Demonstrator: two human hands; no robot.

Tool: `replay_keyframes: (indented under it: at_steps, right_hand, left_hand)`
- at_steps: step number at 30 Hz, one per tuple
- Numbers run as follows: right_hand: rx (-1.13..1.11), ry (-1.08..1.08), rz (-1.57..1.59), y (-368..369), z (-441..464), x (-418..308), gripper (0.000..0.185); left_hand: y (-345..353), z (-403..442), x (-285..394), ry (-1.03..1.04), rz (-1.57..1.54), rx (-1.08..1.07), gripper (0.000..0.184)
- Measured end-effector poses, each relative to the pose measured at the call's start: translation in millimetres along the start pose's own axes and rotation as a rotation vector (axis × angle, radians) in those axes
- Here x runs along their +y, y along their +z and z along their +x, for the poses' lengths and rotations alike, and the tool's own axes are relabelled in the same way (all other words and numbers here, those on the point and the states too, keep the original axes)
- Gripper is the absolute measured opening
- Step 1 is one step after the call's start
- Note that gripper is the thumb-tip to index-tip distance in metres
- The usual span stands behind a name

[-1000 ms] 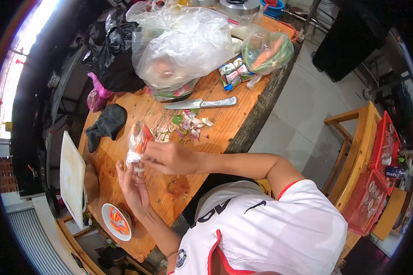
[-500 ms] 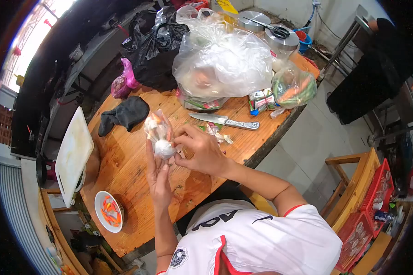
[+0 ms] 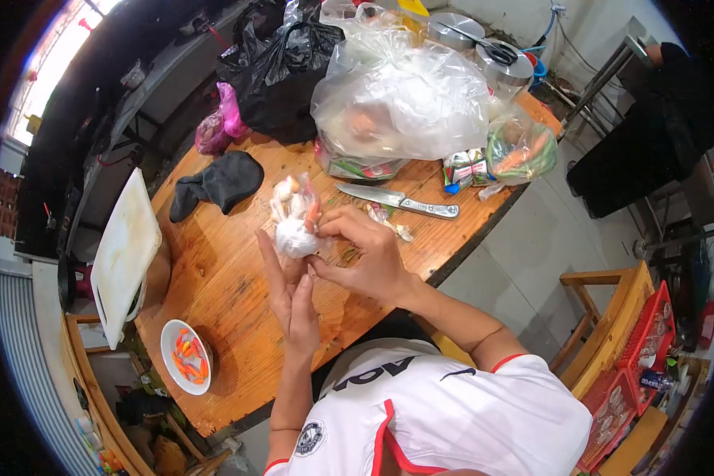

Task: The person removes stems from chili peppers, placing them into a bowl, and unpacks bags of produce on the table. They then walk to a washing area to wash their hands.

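A small clear plastic bag (image 3: 295, 236) with white and orange pieces inside stands bunched up above the table, its lower part wrapped into a round white lump. My right hand (image 3: 367, 255) pinches the bag's right side between thumb and fingers. Just below the bag is my left hand (image 3: 291, 305), fingers stretched upward and thumb apart; whether its fingertips touch the plastic is hard to see. Beyond my right hand lie a kitchen knife (image 3: 404, 201) and garlic pieces with peelings (image 3: 402, 232) on the wooden table (image 3: 214, 285).
A white bowl of orange-red chillies (image 3: 189, 371) stands at the near left, a white cutting board (image 3: 125, 254) leaning beyond it. A dark cloth (image 3: 218, 184), a black bag (image 3: 285, 87) and large clear bags (image 3: 408, 95) occupy the far side. A dark-clothed person (image 3: 639, 143) is at right.
The bag and both my hands have shifted slightly right in view. My left hand's fingers have moved lower against the bag, while my right hand still pinches it. The view has moved a little.
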State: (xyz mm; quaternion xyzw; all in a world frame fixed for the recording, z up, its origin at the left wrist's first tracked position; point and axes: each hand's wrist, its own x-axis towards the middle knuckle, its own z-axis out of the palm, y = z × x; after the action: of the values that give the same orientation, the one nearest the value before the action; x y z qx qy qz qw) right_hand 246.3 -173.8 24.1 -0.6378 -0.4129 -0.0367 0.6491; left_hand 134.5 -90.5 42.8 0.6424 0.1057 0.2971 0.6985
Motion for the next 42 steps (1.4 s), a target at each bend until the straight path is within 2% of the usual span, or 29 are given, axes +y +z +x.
replay_keyframes:
  at_steps: [1,4,5,7,9,13,15,19,22,25,28,29,31,32,34,36,37,38,40,41,42]
  right_hand:
    - [0.004,0.006,-0.024,0,-1,0,0.037]
    - [0.03,-0.005,-0.106,2,-2,0,0.032]
    - [0.056,-0.022,-0.144,3,-3,1,0.031]
    - [0.097,-0.056,-0.166,6,-1,2,0.03]
    - [-0.009,0.044,-0.08,3,0,5,0.028]
    - [-0.284,0.168,0.189,-13,11,5,0.021]
    - [-0.267,0.167,0.17,-13,12,0,0.018]
    - [-0.142,0.2,0.146,-8,8,-1,0.02]
    - [-0.133,0.352,0.091,-22,16,-10,0.023]
    - [-0.138,0.085,-0.04,-33,24,-22,0.02]
    - [-0.084,0.073,-0.05,-49,39,-22,0.017]
    - [-0.084,0.159,0.014,-56,42,-23,0.015]
    - [-0.015,0.086,-0.046,-70,53,-36,0.014]
    - [0.02,0.057,-0.076,-79,58,-45,0.014]
    - [0.1,-0.139,-0.304,-105,85,-54,0.014]
    - [0.264,-0.276,-0.286,-133,122,-47,0.014]
    - [0.283,-0.242,-0.296,-149,141,-42,0.013]
    - [0.301,-0.211,-0.305,-162,158,-36,0.013]
    - [0.152,-0.102,-0.157,-170,177,-13,0.013]
    - [0.081,-0.052,-0.086,-174,184,3,0.013]
    - [-0.032,-0.003,-0.228,-177,186,27,0.016]
  left_hand:
    - [-2,-3,-2,0.014,0.023,-0.008,0.075]
    - [-9,-9,-1,0.058,0.408,-0.107,0.067]
    - [-4,-11,0,0.077,0.443,-0.078,0.06]
    - [1,-12,1,0.064,0.514,-0.069,0.056]
    - [3,-12,1,0.061,0.529,-0.01,0.052]
    - [2,-5,-2,0.312,0.709,0.101,0.053]
    - [-2,0,-4,0.395,0.806,0.147,0.055]
    - [0,17,-5,0.247,0.602,0.158,0.055]
    - [2,24,2,0.157,0.507,0.099,0.055]
    - [4,32,19,0.07,0.325,-0.032,0.057]
    - [12,49,46,0.063,0.2,-0.19,0.061]
    - [17,54,53,0.055,0.135,-0.22,0.06]
    - [20,67,65,0.008,-0.05,-0.349,0.055]
    - [23,80,67,0.153,0.008,-0.4,0.052]
    - [34,112,67,0.431,0.123,-0.502,0.047]
    - [51,136,79,0.472,0.308,-0.395,0.04]
    - [58,155,71,0.659,0.453,-0.341,0.038]
    - [61,170,56,0.706,0.604,-0.353,0.037]
    - [63,192,27,0.799,0.909,-0.374,0.035]
    - [62,193,27,0.669,1.049,-0.481,0.031]
    - [60,191,28,0.531,1.186,-0.588,0.027]
